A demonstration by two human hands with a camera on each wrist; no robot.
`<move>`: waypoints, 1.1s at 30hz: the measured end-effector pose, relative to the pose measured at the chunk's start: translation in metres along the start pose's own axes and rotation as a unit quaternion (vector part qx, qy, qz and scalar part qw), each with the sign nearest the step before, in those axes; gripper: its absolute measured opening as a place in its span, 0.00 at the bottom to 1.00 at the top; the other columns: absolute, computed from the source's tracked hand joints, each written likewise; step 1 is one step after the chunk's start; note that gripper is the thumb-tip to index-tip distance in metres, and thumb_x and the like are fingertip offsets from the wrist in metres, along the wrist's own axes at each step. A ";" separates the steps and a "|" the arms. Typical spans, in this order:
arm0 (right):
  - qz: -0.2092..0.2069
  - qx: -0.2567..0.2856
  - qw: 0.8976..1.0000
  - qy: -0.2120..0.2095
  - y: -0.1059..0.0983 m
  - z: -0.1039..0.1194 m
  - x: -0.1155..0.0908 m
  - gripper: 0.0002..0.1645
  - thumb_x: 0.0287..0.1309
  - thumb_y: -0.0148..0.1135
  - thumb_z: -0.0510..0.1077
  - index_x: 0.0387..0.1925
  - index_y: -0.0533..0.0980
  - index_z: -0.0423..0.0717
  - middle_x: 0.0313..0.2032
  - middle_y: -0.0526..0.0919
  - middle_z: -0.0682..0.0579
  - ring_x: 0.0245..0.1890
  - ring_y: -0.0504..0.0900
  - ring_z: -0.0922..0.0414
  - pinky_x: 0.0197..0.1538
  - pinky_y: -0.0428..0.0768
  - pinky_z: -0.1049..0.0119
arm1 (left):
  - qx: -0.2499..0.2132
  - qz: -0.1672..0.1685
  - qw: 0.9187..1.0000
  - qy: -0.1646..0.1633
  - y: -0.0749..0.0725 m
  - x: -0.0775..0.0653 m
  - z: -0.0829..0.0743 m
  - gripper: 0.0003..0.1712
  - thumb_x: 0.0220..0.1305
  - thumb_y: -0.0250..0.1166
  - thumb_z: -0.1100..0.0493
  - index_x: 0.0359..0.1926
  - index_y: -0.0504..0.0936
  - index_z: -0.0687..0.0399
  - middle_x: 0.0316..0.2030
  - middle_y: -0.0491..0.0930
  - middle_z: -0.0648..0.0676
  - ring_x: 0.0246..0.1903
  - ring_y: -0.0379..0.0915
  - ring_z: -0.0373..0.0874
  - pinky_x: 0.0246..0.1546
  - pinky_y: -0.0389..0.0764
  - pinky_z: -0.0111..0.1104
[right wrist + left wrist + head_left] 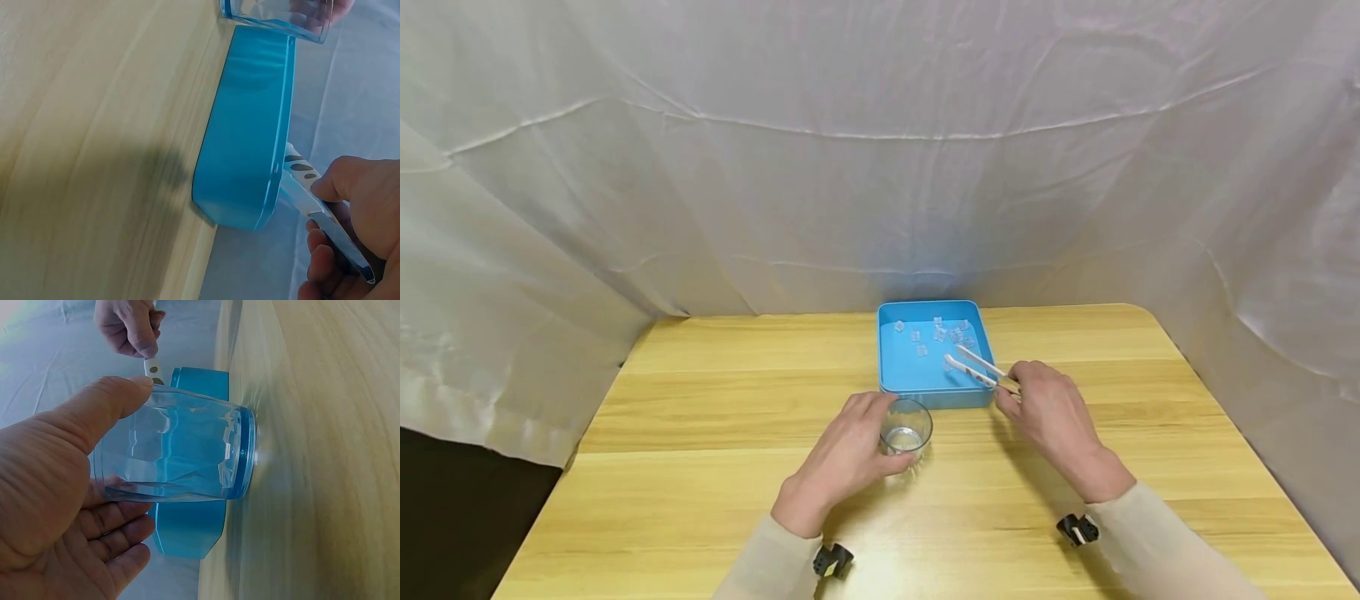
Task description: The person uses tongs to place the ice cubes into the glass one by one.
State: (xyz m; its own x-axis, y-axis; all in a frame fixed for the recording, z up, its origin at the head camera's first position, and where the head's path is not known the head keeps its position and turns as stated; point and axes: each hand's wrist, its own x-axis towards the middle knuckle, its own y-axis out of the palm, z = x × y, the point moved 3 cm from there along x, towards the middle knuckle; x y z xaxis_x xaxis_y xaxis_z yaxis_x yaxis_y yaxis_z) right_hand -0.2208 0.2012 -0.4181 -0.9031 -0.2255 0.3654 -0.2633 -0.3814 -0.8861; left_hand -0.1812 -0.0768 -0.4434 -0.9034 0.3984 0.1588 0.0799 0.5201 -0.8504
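My left hand holds a clear drinking glass that stands upright on the table. In the left wrist view the thumb lies along one side of the glass and the fingers are on the other. With my right hand I grip white tongs with dark spots. The tongs' two arms are spread and their tips reach over the near right part of a blue tray. Several clear cubes lie in the tray. One cube is close to the tips; whether they touch it I cannot tell.
The tray stands at the back of the wooden table, just behind the glass. A pale grey curtain hangs behind the table and along both sides. Each wrist wears a small black device.
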 end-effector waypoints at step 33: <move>0.011 -0.032 0.999 -0.028 0.011 0.009 0.009 0.08 0.59 0.65 0.37 0.27 0.75 0.39 0.20 0.69 0.51 0.20 0.65 0.55 0.25 0.66 0.64 | 0.003 0.003 1.000 0.002 0.000 0.004 0.000 0.49 0.59 0.78 0.38 0.73 0.71 0.59 0.68 0.76 0.59 0.69 0.70 0.54 0.71 0.75 0.45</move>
State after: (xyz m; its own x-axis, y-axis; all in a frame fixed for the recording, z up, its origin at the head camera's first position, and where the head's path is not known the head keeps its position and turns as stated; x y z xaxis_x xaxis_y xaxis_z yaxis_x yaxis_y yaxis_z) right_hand -0.2293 0.1874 -0.4219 -0.8892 -0.2831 0.3595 -0.2665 -0.3183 -0.9098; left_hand -0.1850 -0.0752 -0.4426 -0.9015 0.4037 0.1562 0.0823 0.5141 -0.8538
